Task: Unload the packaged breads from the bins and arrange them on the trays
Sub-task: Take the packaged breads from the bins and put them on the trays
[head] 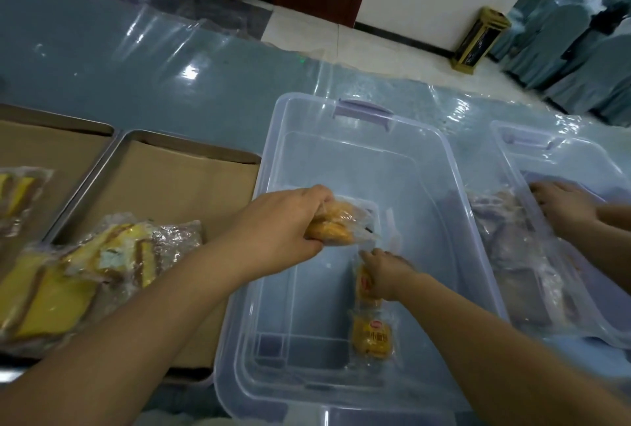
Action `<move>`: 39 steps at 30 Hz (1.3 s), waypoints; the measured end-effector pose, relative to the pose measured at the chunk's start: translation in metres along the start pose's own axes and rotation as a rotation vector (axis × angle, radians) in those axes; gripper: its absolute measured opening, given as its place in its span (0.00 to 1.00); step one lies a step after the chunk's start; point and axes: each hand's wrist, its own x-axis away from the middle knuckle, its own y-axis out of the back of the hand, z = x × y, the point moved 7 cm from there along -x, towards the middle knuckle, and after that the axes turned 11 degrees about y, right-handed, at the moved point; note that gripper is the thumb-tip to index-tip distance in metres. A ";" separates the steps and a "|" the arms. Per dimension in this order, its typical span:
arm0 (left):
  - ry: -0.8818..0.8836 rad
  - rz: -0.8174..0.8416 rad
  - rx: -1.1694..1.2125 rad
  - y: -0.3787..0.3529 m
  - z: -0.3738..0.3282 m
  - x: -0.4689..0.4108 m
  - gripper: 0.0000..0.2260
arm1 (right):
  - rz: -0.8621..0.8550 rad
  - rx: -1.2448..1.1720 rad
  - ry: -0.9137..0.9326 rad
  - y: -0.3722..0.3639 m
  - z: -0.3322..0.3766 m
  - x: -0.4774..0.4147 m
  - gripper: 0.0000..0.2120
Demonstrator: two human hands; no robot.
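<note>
My left hand (283, 220) grips a packaged golden bread (338, 224) above the left side of the clear plastic bin (454, 186). Down inside the bin, my right hand (386, 272) grips a second orange bread packet (364, 285). A third orange packet (372, 337) lies on the bin floor just below it. On the cardboard-lined metal tray (170, 179) to the left lie several yellow packaged cake slices (85, 275).
A second clear bin (560, 159) at the right holds purplish packaged breads (512, 244); another person's hand (566, 207) reaches into it. Another tray (51, 138) with a yellow packet (17, 196) sits at far left. The table carries clear plastic sheeting (170, 60).
</note>
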 end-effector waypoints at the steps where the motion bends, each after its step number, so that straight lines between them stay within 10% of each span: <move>1: -0.002 -0.008 -0.004 0.000 0.000 0.000 0.19 | -0.009 0.001 -0.012 -0.001 0.000 0.001 0.34; 6: -0.021 -0.006 -0.038 -0.003 -0.001 0.000 0.15 | -0.079 0.079 0.009 0.024 0.002 0.008 0.17; 15: -0.011 -0.013 -0.031 -0.002 0.000 0.002 0.14 | 0.368 0.244 0.213 -0.031 0.032 0.038 0.27; 26: 0.034 -0.015 -0.006 -0.002 0.002 0.004 0.14 | 0.486 0.017 0.197 -0.044 0.043 0.041 0.27; 31: 0.066 -0.027 0.045 0.004 0.000 0.005 0.14 | 0.337 0.012 0.238 -0.030 0.047 0.036 0.26; 39: 0.329 -0.342 0.508 0.036 0.018 0.026 0.21 | -0.407 -0.344 0.268 0.085 0.042 0.054 0.21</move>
